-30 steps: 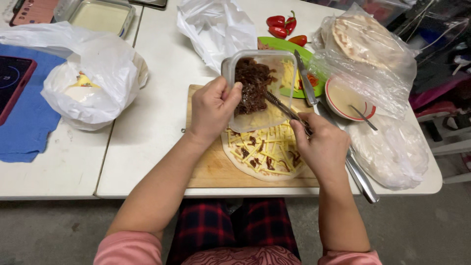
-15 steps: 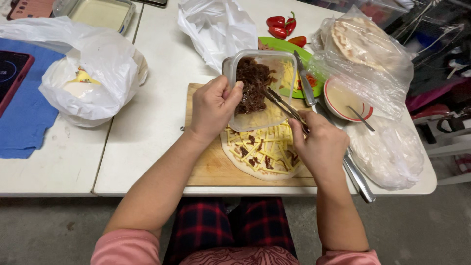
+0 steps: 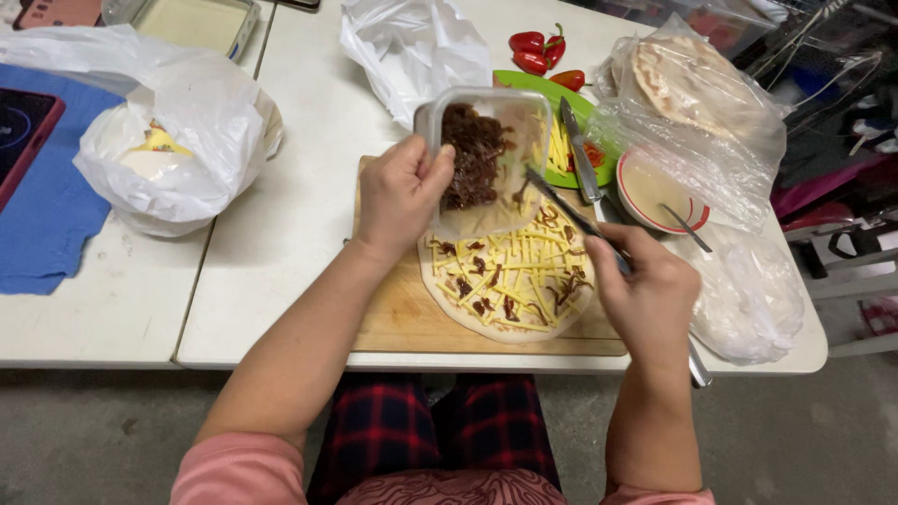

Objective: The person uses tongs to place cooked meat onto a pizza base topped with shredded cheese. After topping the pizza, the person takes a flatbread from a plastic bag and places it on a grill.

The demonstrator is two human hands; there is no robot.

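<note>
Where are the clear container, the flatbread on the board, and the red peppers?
clear container point(image 3: 510, 122): head view, on its far clear wall.
flatbread point(image 3: 524, 281): head view, on its topped middle.
red peppers point(image 3: 528, 42): head view, on the leftmost pepper.

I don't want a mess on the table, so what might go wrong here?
The left hand tilts the clear container of dark filling over the flatbread; a clump might drop at once. The utensil in the right hand may flick shreds onto the wooden board.
</note>
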